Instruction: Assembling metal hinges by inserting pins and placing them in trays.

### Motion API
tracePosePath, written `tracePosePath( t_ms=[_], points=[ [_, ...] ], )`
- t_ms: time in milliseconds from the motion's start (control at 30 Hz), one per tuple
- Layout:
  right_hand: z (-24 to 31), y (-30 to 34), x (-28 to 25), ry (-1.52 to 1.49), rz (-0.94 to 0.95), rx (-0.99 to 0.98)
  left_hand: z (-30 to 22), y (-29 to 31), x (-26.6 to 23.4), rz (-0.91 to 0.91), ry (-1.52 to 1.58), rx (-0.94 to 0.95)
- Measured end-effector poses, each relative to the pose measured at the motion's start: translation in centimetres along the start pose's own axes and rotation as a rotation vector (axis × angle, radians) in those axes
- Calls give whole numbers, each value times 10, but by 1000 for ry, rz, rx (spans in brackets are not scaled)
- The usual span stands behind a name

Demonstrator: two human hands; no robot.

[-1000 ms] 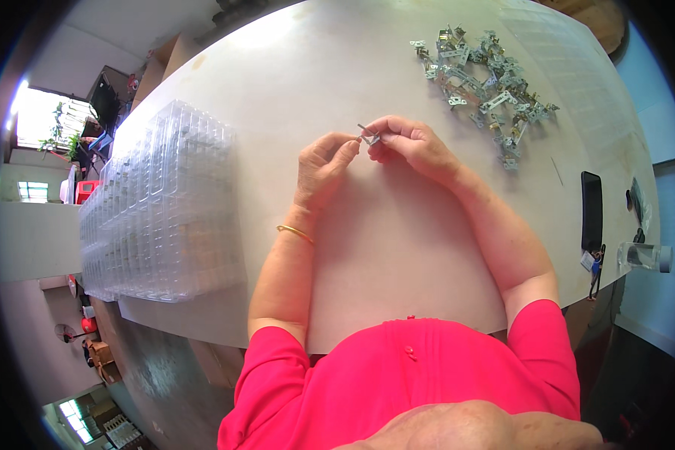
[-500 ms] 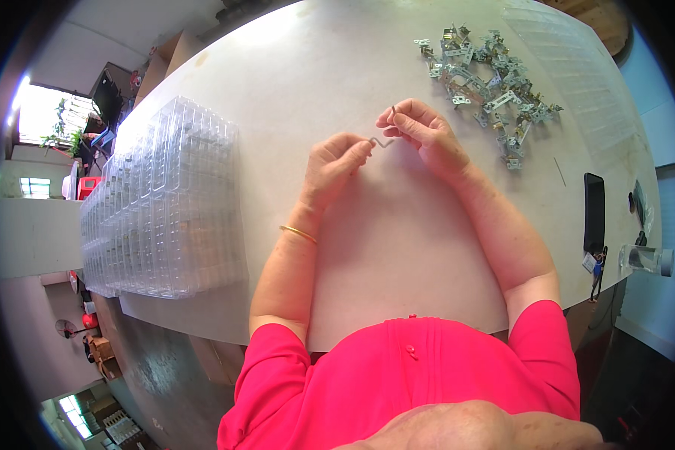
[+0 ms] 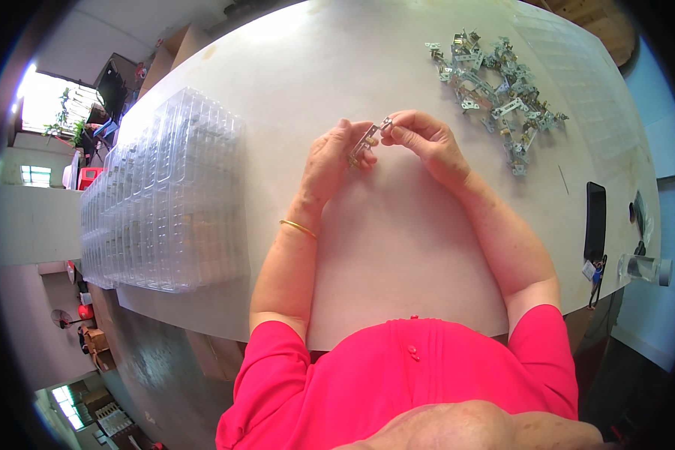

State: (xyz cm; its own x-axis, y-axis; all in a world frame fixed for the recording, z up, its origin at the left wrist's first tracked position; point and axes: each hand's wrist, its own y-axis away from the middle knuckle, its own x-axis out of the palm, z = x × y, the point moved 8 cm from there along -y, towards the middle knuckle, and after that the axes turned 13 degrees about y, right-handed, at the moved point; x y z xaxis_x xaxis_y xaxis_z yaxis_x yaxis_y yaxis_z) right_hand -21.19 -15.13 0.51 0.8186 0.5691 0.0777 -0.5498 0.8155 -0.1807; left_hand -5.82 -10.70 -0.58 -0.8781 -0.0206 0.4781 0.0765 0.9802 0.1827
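Between my two hands, above the middle of the table, is a small metal bracket (image 3: 365, 142) with holes and a brassy part. My left hand (image 3: 331, 159) is closed round its lower end, partly hiding it. Thumb and fingers of my right hand (image 3: 427, 144) pinch its upper end. To the right of my right hand lies a loose heap of similar metal brackets (image 3: 510, 106), silvery with some brass-coloured pieces.
Stacked clear plastic trays (image 3: 169, 202) stand on the left of the pale table (image 3: 405, 277). At the right are a thin metal rod (image 3: 563, 179), a black phone (image 3: 595, 221), small blue-handled snips (image 3: 597, 276) and a clear jar (image 3: 643, 268) lying on its side.
The bracket has turned, so its perforated flat side shows where a thin bent edge showed before. My left hand has rolled over, and my right hand has shifted slightly down.
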Motion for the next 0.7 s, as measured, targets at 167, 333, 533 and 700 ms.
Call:
tracePosePath(
  t_ms=[167,333,533,700],
  points=[
    [-17,-1,-9,-348,-128,143,-8,-3,-3,92,38,274],
    [-27,-2,-13,-512,-168,231,-14,-2,1,91,-30,387],
    [-28,-2,6,-340,-77,228,-15,-3,-10,13,46,412],
    [-24,0,3,-20,-181,146,-10,-3,-11,21,111,323]
  ],
)
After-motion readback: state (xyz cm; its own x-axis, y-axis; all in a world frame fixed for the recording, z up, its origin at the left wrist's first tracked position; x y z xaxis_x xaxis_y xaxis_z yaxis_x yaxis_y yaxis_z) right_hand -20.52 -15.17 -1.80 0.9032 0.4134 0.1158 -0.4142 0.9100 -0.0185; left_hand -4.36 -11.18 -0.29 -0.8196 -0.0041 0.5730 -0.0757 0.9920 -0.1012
